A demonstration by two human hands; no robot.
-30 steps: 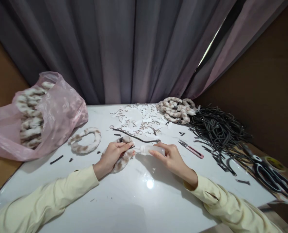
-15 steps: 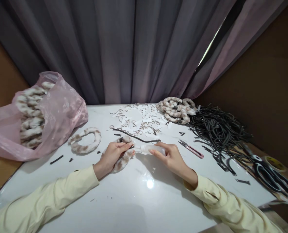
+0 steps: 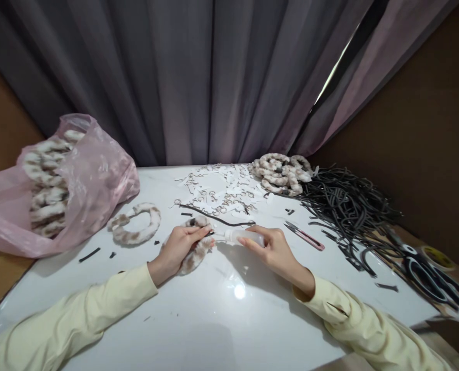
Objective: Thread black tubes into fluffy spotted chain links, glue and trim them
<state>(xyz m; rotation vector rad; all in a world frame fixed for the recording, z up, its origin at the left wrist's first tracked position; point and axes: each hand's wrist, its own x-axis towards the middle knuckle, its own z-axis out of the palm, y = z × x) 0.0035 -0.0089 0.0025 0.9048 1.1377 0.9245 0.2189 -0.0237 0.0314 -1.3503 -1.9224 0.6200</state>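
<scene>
My left hand (image 3: 180, 248) pinches a white-and-brown furry ring (image 3: 194, 260), its fingers closed near a dark end of the piece. In my right hand (image 3: 270, 249) lies a small translucent squeeze bottle (image 3: 248, 238), held on its side. The bottle's narrow tip points left and meets the ring at my left fingertips; whether it touches or enters the dark end I cannot tell. A black cord (image 3: 214, 219) stretches across the table just beyond both hands. Another furry ring (image 3: 135, 238) rests flat to the left of my left hand.
A pink plastic bag (image 3: 109, 175) of furry pieces stands at the left. Small metal rings with white tags (image 3: 222, 193) spread along the back. Furry rings (image 3: 281, 175) and black cords (image 3: 349, 206) are heaped right. Thread snips (image 3: 305, 237), scissors (image 3: 426, 278) and yellow tape (image 3: 439, 258) lie nearby.
</scene>
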